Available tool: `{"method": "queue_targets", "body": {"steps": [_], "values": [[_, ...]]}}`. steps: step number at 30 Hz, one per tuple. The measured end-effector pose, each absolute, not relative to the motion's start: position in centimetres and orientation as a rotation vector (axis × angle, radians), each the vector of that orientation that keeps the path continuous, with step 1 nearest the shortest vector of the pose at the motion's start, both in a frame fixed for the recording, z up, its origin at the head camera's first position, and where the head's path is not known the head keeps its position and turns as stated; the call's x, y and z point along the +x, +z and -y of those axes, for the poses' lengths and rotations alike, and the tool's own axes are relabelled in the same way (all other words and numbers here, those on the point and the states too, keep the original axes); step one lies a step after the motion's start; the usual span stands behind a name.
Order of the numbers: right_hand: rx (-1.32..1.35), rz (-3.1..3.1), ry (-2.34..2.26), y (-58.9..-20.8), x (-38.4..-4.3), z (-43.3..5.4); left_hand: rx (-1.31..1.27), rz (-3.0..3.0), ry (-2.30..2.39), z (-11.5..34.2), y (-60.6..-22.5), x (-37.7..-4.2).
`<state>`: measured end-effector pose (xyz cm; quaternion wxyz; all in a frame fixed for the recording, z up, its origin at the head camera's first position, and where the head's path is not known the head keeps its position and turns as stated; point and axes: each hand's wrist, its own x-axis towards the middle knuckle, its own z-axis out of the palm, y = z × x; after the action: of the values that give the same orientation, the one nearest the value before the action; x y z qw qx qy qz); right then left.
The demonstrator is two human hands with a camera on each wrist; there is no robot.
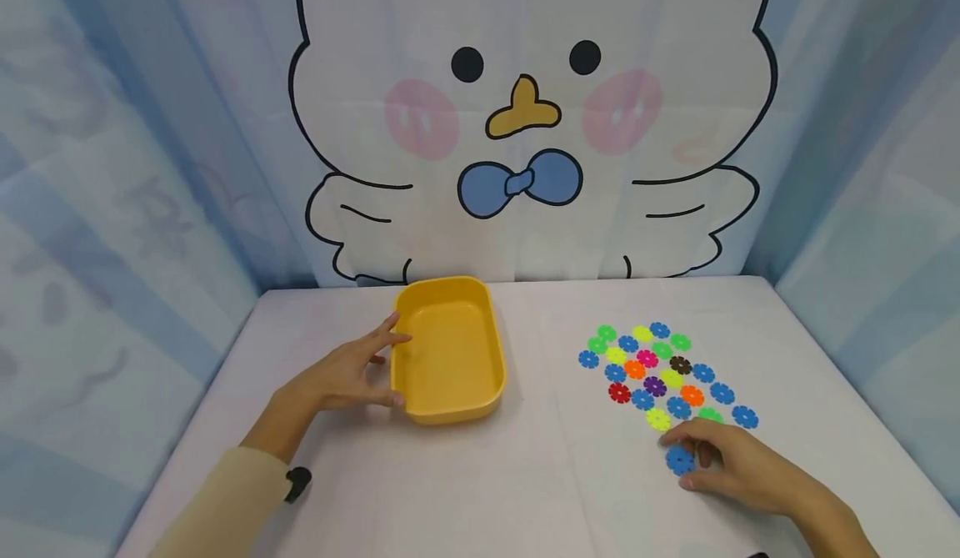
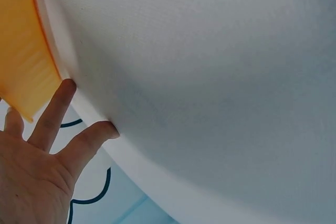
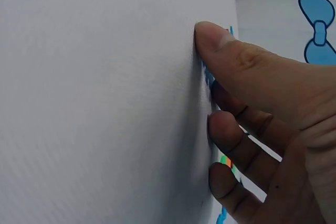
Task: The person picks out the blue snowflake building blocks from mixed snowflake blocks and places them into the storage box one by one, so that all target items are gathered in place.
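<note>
In the head view, a yellow rectangular tray (image 1: 498, 374) with rounded corners stands left of the middle of the white table. My left hand (image 1: 348, 374) is at its left side, fingers at the rim and thumb near the front left corner, spread apart in the left wrist view. A blue notched plastic disc (image 1: 680, 460) lies in front of a group of similar discs at the right. My right hand (image 1: 742, 462) is over the table there, with the index fingertip and thumb on either side of this blue disc. The right wrist view shows the thumb (image 3: 247, 59) and bent fingers down at the tabletop.
Several flat discs lie loosely spread behind the right hand, including a red disc (image 1: 619, 393), a purple disc (image 1: 655, 386) and a yellow disc (image 1: 657, 419). A curtain (image 1: 525, 233) with a cartoon bird rises behind the table, and curtains hang on both sides.
</note>
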<state>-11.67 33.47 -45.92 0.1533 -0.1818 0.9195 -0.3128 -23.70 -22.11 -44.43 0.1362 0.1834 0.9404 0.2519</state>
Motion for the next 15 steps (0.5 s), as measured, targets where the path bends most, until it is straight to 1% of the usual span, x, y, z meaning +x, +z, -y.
{"method": "queue_targets", "body": {"steps": [8, 15], "values": [[-0.554, -2.634, -0.889, -45.75, -12.08, -33.67, 0.549, -2.735, 0.728, 21.97, -44.2, -23.79], [-0.501, -2.632, -0.863, -46.06, -11.77, -33.56, 0.554, -2.74, 0.725, 22.15, -44.58, -23.61]]}}
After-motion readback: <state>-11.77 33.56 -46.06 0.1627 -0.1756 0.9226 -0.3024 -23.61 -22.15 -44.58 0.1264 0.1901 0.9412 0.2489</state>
